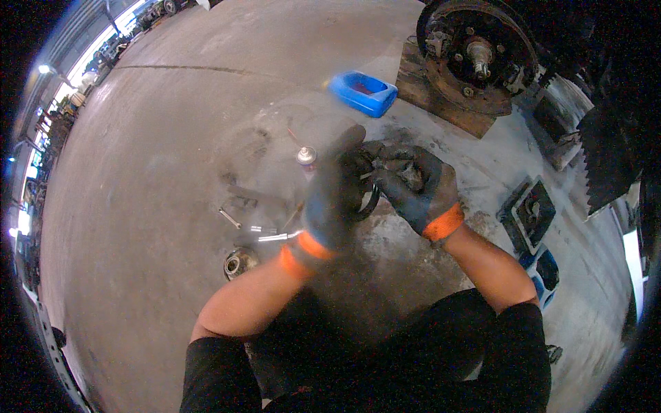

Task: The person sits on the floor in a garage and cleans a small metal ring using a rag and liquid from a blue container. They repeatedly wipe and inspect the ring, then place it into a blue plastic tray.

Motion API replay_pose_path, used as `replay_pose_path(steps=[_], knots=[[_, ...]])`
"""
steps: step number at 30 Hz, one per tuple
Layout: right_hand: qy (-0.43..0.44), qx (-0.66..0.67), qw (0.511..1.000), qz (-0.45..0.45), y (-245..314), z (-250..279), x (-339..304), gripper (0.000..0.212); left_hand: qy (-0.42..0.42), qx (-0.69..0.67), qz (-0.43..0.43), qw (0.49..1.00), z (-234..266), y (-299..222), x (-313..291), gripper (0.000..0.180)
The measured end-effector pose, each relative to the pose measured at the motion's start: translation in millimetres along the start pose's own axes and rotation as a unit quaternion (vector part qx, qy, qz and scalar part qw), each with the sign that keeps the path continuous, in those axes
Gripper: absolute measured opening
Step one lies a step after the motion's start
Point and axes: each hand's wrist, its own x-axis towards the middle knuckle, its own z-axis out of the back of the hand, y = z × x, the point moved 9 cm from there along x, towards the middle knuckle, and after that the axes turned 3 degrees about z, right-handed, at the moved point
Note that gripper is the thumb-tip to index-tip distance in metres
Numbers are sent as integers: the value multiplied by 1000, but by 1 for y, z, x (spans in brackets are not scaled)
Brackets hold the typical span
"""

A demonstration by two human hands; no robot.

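Both my hands wear dark grey gloves with orange cuffs and meet above the floor in the middle of the view. My right hand (427, 193) is closed, its thumb and fingers bent around a dark, greasy part. A curved, ring-like edge of that dark part (372, 204) shows between the two hands; its exact kind is hidden. My left hand (334, 199) is at the other side of it, smeared by motion, so its finger grip does not show clearly. Beyond the left hand stands a spray can (306, 157) with a thin red straw.
Left of my left forearm lie a wrench (230, 219), a socket tool (275, 237) and a round metal hub part (239, 262). A cut-open blue jug (365, 93) sits ahead. At the far right, a wheel drum assembly (475, 62) stands by a wooden board (441, 103); a dark tray (533, 213) lies nearer.
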Motion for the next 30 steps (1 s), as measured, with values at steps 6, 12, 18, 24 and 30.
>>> replay_pose_path(steps=[6, 12, 18, 24, 30], knots=[[-9, -63, 998, 14, 1, 6, -1, 24, -24, 58, -53, 997, 11, 4, -7, 64], [-26, -72, 997, -25, -9, 7, -2, 21, -45, 21, -47, 998, 12, 9, -10, 44], [-38, 359, 922, -137, -40, -7, -1, 37, -87, 59, -45, 994, 40, -7, -2, 48], [-1, 512, 832, -213, -83, -17, 7, 34, -62, 29, 26, 997, 59, -17, 10, 56], [-53, 531, 818, -216, -101, -16, 7, 44, 105, 73, 244, 961, 25, 15, -13, 57]])
